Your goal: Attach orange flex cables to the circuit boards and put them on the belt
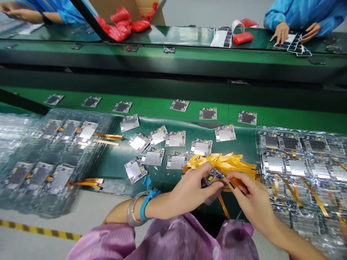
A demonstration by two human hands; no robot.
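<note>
My left hand [193,187] pinches a small circuit board [213,177] between thumb and fingers, just above the near edge of the green mat. Against the board's right side my right hand [251,196] is closed on an orange flex strip [223,206] that hangs down below the board. Right behind both hands lies a loose pile of orange flex strips [225,162]. Several silver shielded boards [176,139] lie scattered on the mat beyond my left hand.
Clear plastic trays with boards stand at left [54,159] and right [300,162]. A green conveyor belt [151,104] carries single boards behind the mat. Across it, other people in blue sleeves [298,14] handle black parts; red bags [127,21] spill from a carton.
</note>
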